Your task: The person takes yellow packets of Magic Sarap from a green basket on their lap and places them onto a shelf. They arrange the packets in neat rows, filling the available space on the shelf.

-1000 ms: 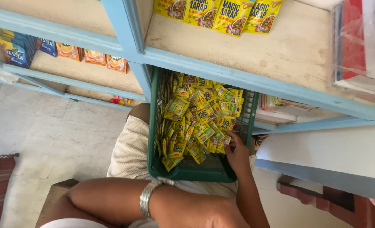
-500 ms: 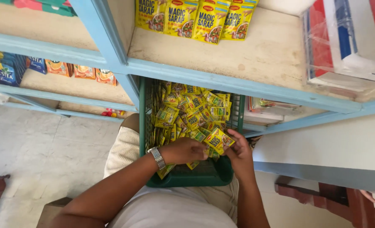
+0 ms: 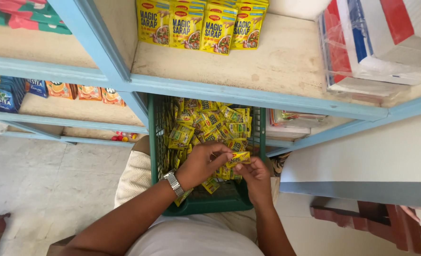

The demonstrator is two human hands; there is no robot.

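A green plastic basket (image 3: 206, 204) rests on my lap, filled with several small yellow seasoning sachets (image 3: 206, 124). My left hand (image 3: 202, 163), with a metal watch (image 3: 174, 184) on its wrist, and my right hand (image 3: 252, 174) meet over the basket's near half. Together they pinch one yellow sachet (image 3: 239, 158) between their fingertips, held just above the pile.
A light blue wooden shelf edge (image 3: 248, 97) runs above the basket, with larger yellow packets (image 3: 201, 26) on its board. Orange and blue sachets (image 3: 78, 91) hang on a lower shelf at left. A wrapped red, white and blue package (image 3: 376, 42) sits at upper right. Tiled floor (image 3: 44, 185) lies to the left.
My left arm has come up from my lap and reached into the basket. Both hands now hold one sachet together, where earlier only the right hand was at the pile.
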